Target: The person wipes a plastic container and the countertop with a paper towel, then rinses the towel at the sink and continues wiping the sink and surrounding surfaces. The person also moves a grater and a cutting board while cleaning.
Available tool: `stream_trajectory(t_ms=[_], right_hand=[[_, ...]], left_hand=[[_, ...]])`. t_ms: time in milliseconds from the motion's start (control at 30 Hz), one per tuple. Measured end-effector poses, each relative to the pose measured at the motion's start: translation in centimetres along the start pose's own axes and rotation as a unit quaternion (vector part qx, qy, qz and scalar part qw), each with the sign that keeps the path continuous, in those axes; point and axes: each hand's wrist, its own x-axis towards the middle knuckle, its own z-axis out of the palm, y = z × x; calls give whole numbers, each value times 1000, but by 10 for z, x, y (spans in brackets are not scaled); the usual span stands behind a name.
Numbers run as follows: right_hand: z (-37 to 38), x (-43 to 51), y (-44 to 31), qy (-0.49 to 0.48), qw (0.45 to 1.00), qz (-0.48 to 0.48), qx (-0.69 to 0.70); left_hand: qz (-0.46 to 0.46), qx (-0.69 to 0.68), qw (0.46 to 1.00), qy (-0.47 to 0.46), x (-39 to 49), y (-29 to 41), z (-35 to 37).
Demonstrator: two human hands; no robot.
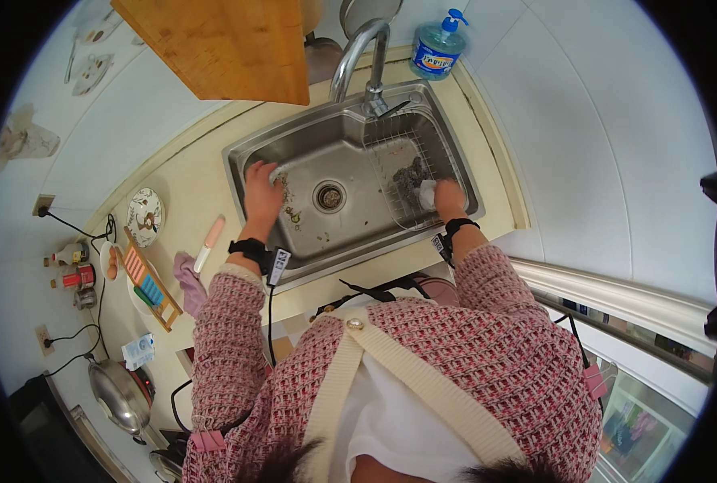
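Observation:
My left hand [263, 192] is inside the left end of the stainless steel sink [346, 232], fingers curved and apart. I make out no object in its grasp; a pale patch by the fingertips is unclear. Scraps of food [293, 215] lie on the basin floor beside it, left of the drain strainer [330, 197]. At the sink's right side, my right hand [449, 197] grips a crumpled white piece [428, 194], perhaps cloth or paper. Just left of that piece, a dark grey scouring pad [411, 176] lies on the wire rack [395, 202].
A chrome faucet [378, 66] arches over the sink's back edge. Behind are a wooden board [244, 54] and a soap pump bottle [437, 51]. On the left counter are a knife [209, 241], a purple cloth [189, 281], a patterned plate [145, 216] and a wooden rack [150, 281].

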Motion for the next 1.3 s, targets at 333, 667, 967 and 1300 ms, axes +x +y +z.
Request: stream_trajectory(t_ms=[333,667,967,1300], right_hand=[[-93,77,-86,286,886,-279,235],[-43,40,-59,8,987,-141,79],[13,1,-9,-125,978,-136,-96],[-99,35,-149,-136,872,-301,361]], left_hand=[[-59,-125,983,-125,12,62,36],[-206,-387,897,-63,34,58,25],[-181,-326,919,-129,41,47,24],[-51,-295,940,-166,35,58,21]])
